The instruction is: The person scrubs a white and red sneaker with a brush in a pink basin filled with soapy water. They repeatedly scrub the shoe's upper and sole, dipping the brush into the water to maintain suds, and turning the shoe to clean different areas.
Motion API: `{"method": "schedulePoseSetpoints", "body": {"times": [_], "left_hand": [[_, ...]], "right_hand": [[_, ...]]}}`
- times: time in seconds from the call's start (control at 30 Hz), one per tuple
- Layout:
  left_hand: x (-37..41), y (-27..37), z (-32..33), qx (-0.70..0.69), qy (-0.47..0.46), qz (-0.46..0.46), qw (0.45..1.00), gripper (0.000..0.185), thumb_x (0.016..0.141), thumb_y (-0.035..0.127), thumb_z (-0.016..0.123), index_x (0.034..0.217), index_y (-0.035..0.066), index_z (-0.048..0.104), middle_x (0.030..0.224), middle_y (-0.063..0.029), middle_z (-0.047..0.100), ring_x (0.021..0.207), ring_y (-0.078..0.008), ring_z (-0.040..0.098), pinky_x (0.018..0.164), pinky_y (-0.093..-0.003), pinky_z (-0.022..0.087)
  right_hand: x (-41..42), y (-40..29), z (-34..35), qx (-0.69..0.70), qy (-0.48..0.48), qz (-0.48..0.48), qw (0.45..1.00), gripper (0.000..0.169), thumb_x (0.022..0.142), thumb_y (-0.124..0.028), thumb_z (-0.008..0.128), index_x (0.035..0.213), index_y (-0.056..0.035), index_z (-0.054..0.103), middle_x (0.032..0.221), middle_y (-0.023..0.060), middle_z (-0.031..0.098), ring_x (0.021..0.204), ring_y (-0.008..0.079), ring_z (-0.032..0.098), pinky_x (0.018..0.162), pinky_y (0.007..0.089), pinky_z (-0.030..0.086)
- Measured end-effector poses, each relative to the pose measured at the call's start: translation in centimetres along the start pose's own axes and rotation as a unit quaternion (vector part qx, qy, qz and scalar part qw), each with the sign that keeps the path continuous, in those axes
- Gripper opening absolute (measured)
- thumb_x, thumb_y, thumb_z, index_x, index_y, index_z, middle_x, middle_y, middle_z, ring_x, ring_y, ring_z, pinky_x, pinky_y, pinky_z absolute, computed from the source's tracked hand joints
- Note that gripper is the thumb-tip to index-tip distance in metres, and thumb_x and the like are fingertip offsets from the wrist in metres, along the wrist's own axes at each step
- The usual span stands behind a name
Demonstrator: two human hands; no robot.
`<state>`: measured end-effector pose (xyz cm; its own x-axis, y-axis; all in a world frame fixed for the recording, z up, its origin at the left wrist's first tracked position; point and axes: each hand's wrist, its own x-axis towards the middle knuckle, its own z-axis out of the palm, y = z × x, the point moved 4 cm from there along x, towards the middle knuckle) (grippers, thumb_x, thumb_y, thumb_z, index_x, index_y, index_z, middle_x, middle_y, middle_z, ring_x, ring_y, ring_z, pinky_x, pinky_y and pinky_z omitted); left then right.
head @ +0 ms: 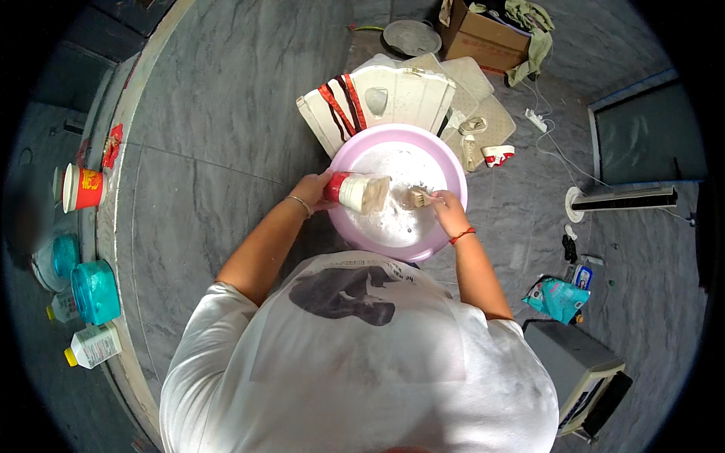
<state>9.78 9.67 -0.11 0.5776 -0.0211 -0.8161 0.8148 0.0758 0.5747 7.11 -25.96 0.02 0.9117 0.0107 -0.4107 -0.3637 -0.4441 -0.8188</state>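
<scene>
A round pink plastic basin [453, 150] with a pale, wet-looking inside stands in front of me. Over its left side my left hand [315, 191] grips a red and white shoe [355, 191], whose tan end points towards the basin's middle. My right hand [449, 213] reaches over the right rim and holds a small scrubbing brush [420, 197], its bristles down at the water. Between brush and shoe there is a gap. Dark specks and suds show in the basin.
Behind the basin stands a white slatted piece [408, 90] with red and dark straps. Shoes [498, 155] lie at the back right near a cardboard box [487, 39]. A power strip [535, 120] and cables are on the right floor; bottles [95, 345] stand at the left ledge.
</scene>
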Motion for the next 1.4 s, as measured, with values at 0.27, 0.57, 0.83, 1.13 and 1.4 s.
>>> {"method": "schedulePoseSetpoints", "body": {"times": [0.27, 0.57, 0.83, 1.13, 1.4], "left_hand": [[2.2, -1.2, -1.0, -0.089, 0.008, 0.002, 0.996, 0.040, 0.105, 0.043, 0.040, 0.122, 0.011, 0.058, 0.113, -0.0097, 0.065, 0.096, -0.0249, 0.068, 0.069, -0.0392, 0.064], [2.0, -1.2, -2.3, 0.051, 0.100, 0.127, 0.985, 0.030, 0.106, 0.034, 0.040, 0.120, 0.016, 0.059, 0.104, -0.0028, 0.067, 0.082, -0.0174, 0.066, 0.060, -0.0345, 0.057], [0.0, -0.9, -2.0, 0.205, -0.007, 0.213, 0.955, 0.040, 0.095, 0.034, 0.063, 0.126, 0.009, 0.060, 0.108, -0.0102, 0.068, 0.090, -0.0252, 0.069, 0.068, -0.0379, 0.058], [-5.6, 1.8, 4.4, 0.365, 0.020, 0.441, 0.820, 0.097, 0.060, 0.036, 0.092, 0.136, 0.000, 0.044, 0.127, -0.0263, 0.058, 0.118, -0.0387, 0.059, 0.100, -0.0419, 0.048], [-5.4, 1.7, 4.7, 0.393, 0.044, 0.451, 0.800, 0.089, 0.059, 0.032, 0.092, 0.130, -0.001, 0.048, 0.122, -0.0247, 0.060, 0.113, -0.0378, 0.061, 0.098, -0.0412, 0.049]], "right_hand": [[0.3, 5.7, 1.0, 0.182, -0.191, 0.273, 0.925, 0.055, 0.087, -0.003, 0.061, 0.139, 0.0009, 0.045, 0.090, 0.0130, 0.064, 0.060, 0.0184, 0.063, 0.048, 0.0317, 0.052], [3.4, 1.8, 5.3, -0.022, -0.054, 0.055, 0.997, 0.055, 0.090, -0.013, 0.062, 0.144, -0.0083, 0.051, 0.095, 0.0068, 0.059, 0.081, 0.0178, 0.056, 0.068, 0.0312, 0.047], [0.4, -2.6, 8.1, 0.050, -0.142, -0.028, 0.988, 0.052, 0.102, -0.020, 0.056, 0.152, -0.0267, 0.043, 0.107, 0.0055, 0.062, 0.084, 0.0117, 0.056, 0.070, 0.0271, 0.049], [-1.8, -4.8, 8.2, 0.011, -0.151, -0.179, 0.972, 0.050, 0.102, -0.017, 0.052, 0.151, -0.0189, 0.043, 0.142, 0.0218, 0.055, 0.131, 0.0289, 0.055, 0.110, 0.0316, 0.039], [0.6, -0.4, 7.8, -0.141, -0.095, -0.067, 0.983, 0.046, 0.102, -0.020, 0.047, 0.148, -0.0221, 0.047, 0.117, 0.0222, 0.067, 0.103, 0.0393, 0.066, 0.096, 0.0410, 0.050]]}}
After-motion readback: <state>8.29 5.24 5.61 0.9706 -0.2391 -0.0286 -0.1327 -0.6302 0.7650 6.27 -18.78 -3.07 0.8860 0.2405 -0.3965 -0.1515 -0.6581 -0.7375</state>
